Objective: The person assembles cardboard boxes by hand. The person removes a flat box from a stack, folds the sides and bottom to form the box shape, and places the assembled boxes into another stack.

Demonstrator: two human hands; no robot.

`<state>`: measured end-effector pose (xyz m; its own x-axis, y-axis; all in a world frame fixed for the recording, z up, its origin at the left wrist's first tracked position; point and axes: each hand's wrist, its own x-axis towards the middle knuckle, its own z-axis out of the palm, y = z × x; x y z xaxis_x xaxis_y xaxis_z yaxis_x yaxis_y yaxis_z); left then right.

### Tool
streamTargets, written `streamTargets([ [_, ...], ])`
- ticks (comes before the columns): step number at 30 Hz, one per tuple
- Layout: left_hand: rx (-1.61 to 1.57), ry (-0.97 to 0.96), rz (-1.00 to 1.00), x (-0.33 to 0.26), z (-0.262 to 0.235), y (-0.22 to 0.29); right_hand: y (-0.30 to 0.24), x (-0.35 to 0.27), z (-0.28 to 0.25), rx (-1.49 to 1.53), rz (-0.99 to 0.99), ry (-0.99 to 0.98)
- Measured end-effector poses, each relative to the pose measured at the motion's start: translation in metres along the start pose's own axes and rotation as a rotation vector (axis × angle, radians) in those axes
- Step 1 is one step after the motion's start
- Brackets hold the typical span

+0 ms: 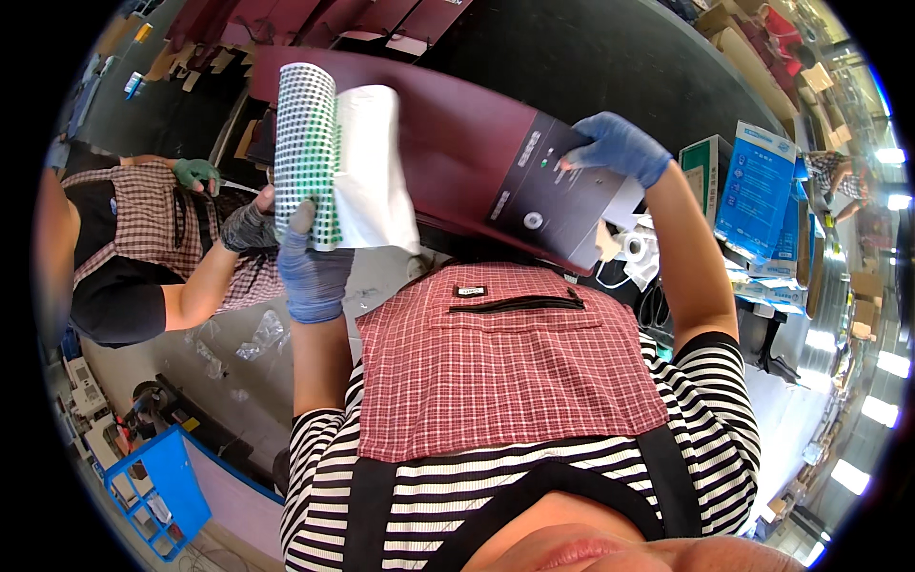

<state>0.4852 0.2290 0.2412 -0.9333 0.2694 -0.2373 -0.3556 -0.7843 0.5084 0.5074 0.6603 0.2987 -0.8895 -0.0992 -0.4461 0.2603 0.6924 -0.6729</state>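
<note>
My left hand (315, 272), in a blue-grey glove, is closed round the lower end of an upright roll of white sheet material (307, 143) with a green and dark dot pattern. A loose plain white flap (370, 162) hangs from the roll's right side. Behind it lies a long maroon panel (448, 124) with a dark grey printed end (548, 191). Over that end's upper right corner is my right hand (620, 148), in a blue glove, fingers stretched out and fingertips on or just above the surface. Nothing shows in its grasp.
At my left a co-worker in a checked apron (143, 214) has a grey-gloved hand (250, 224) close to the roll. Blue boxes (758, 195) and a white roll (633, 248) stand at the right. More maroon panels (353, 19) lie on the black table (562, 57).
</note>
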Motion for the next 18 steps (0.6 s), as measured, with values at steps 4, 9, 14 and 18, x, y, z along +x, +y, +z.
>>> streamTargets([
  [4,-0.02,-0.113,0.129,-0.012,0.002,0.028,-0.041,-0.03,-0.027,-0.104,-0.323,0.206],
  [9,-0.103,-0.29,0.057,-0.037,-0.004,0.054,-0.062,-0.029,0.032,-1.005,-0.283,0.492],
  [14,-0.096,-0.254,0.149,-0.032,0.001,0.054,0.015,-0.029,0.137,-0.88,-0.252,0.187],
  [18,-0.07,-0.147,0.152,-0.021,0.001,0.049,0.043,-0.028,0.146,-0.502,-0.322,0.239],
])
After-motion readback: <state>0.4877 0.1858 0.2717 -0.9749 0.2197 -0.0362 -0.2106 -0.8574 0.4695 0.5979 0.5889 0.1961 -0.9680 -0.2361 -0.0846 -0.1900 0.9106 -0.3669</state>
